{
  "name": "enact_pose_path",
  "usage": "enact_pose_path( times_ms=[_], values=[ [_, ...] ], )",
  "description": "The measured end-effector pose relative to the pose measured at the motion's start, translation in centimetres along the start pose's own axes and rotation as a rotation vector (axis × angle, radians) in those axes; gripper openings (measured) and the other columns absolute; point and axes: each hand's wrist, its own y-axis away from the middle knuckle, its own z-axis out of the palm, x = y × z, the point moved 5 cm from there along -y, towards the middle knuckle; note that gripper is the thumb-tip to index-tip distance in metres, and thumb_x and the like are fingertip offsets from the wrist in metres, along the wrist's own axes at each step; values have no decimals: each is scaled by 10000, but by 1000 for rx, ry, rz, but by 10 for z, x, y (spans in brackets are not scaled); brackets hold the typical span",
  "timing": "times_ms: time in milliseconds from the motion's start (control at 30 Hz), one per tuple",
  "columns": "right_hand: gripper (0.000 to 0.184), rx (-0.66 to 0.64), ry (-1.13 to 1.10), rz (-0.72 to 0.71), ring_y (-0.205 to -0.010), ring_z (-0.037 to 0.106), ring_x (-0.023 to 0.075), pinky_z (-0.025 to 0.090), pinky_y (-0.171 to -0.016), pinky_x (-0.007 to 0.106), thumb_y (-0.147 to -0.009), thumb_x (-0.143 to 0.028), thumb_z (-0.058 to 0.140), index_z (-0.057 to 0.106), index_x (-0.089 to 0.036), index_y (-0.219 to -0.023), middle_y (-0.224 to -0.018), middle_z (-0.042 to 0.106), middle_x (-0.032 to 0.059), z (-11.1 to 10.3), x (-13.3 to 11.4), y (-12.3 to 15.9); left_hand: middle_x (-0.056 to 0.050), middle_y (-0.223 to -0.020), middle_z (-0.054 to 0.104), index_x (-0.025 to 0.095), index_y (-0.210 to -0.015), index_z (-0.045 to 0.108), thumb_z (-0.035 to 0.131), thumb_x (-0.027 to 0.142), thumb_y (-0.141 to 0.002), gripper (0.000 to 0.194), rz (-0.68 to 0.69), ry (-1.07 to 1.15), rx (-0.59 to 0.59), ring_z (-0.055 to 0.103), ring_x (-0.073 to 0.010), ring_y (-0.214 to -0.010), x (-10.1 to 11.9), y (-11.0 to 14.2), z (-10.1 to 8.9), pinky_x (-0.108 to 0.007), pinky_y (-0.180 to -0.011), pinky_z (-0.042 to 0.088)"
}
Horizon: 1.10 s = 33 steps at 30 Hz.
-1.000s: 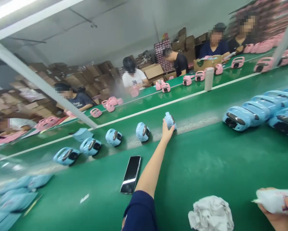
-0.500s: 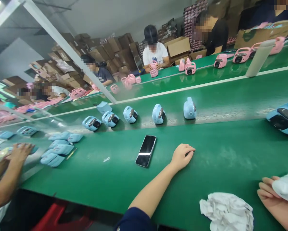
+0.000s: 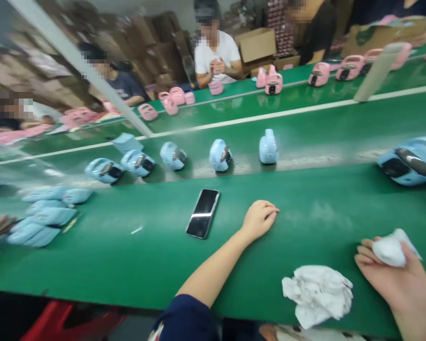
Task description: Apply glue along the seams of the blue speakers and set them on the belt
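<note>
The right hand (image 3: 388, 274) closes around a wad of white cloth (image 3: 390, 251), while the left hand (image 3: 259, 219) lies empty and loosely curled — just right of a phone (image 3: 202, 213). Beyond the phone, five blue toys (image 3: 220, 155) stand in a row — more sit further right.

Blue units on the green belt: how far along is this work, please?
Looks done: five blue units stand in a row on the green belt, and more blue units sit at the right. In hand: the right hand grips a white cloth; the left hand rests empty on the belt. Left: a blurred pile of blue pieces, their state unclear.
</note>
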Motion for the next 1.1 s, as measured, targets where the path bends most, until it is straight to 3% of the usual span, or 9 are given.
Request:
enact_pose_path(
  times_ms=[133,233,333,433,533,700,833,967,1100],
  values=[
    [254,9,28,10,-494,437,81,450,-392,248,-716,-366,722,560,-220,-847,-688,471,-5,29,4,12,-85,-1159,649,197,-1049,658,535,343,-960,211,9,67,-9,609,-202,-1062,-5,-4,-3,-443,-963,490],
    [257,23,27,11,-511,426,63,458,-439,207,-743,-389,709,561,-196,-826,-692,494,-15,32,2,10,-84,-1053,676,165,-1021,674,542,327,-948,222,1,136,-6,596,-247,-1105,-10,-9,-4,-516,-1014,424],
    [264,20,22,17,-520,441,65,457,-455,197,-768,-413,696,572,-189,-831,-700,532,-13,31,1,9,-113,-1068,687,184,-1023,708,477,309,-962,269,8,210,-57,596,-260,-1104,1,-6,-5,-516,-1048,376],
    [269,1,10,24,-525,463,71,464,-465,199,-763,-415,711,582,-189,-829,-696,556,-12,31,1,9,-95,-1115,687,218,-987,733,509,345,-947,261,97,307,-249,625,-214,-1043,30,4,-2,-404,-980,443],
    [263,-23,-1,29,-525,475,73,468,-471,198,-768,-416,715,589,-193,-827,-696,575,-13,31,2,8,-42,-1050,708,250,-969,735,671,398,-849,201,202,377,-509,637,-185,-1026,59,14,6,-329,-967,440],
    [259,-48,-2,16,-522,484,77,474,-477,204,-805,-432,694,598,-193,-831,-699,592,-9,30,2,7,-12,-984,708,238,-905,707,743,365,-790,175,239,403,-718,625,-176,-1020,72,17,13,-333,-1026,358],
    [271,-70,-3,-1,-536,505,89,482,-487,215,-830,-452,681,594,-196,-830,-686,589,-10,29,2,7,1,-868,696,211,-794,660,601,272,-875,117,195,395,-728,636,-142,-867,65,12,8,-320,-967,397],
    [280,-82,-4,-14,-536,501,81,487,-494,209,-825,-460,691,586,-200,-831,-702,595,-16,28,2,9,-33,-897,657,196,-837,618,498,305,-922,183,39,325,-584,602,-161,-818,44,7,-12,-286,-745,463],
    [293,-89,-2,-27,-542,503,76,494,-503,204,-787,-454,731,567,-213,-817,-709,586,-33,26,2,10,-39,-925,662,206,-907,644,494,332,-935,198,-41,278,-543,607,-176,-844,35,25,-24,-298,-737,474]
  ],
)
